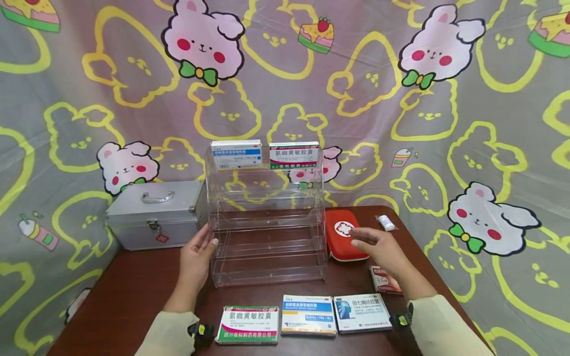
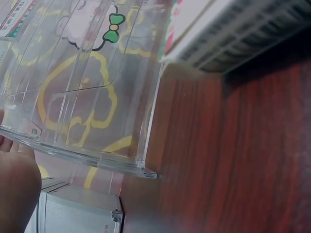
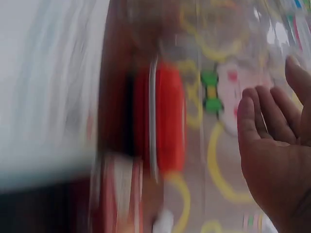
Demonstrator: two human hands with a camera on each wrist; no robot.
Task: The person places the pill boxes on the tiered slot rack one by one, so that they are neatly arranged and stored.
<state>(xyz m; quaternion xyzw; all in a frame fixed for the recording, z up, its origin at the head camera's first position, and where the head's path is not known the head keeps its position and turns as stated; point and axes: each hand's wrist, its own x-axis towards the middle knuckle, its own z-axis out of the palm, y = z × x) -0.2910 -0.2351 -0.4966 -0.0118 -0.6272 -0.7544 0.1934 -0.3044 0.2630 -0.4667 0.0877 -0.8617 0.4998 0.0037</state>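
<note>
A clear acrylic tiered rack (image 1: 269, 277) stands upright on the table. My left hand (image 1: 198, 254) is at its left side wall, fingers fairly straight and apparently touching the edge; in the left wrist view part of this hand (image 2: 18, 184) is cut off by the frame. On the top tier sit a blue-and-white medicine box (image 1: 237, 155) and a green-and-magenta medicine box (image 1: 294, 155). My right hand (image 1: 383, 249) hovers by the red zippered case (image 1: 340, 247), fingers extended and holding nothing; the right wrist view also shows this hand (image 3: 272, 131) with nothing in its palm.
Along the front lie a green-edged medicine box (image 1: 248, 325), a blue-and-white one (image 1: 308, 315) and a white one with a head picture (image 1: 361, 313). A reddish box (image 1: 384, 280) is partly behind my right forearm. A silver case (image 1: 156, 217) stands left; a small white bottle (image 1: 385, 223) lies right.
</note>
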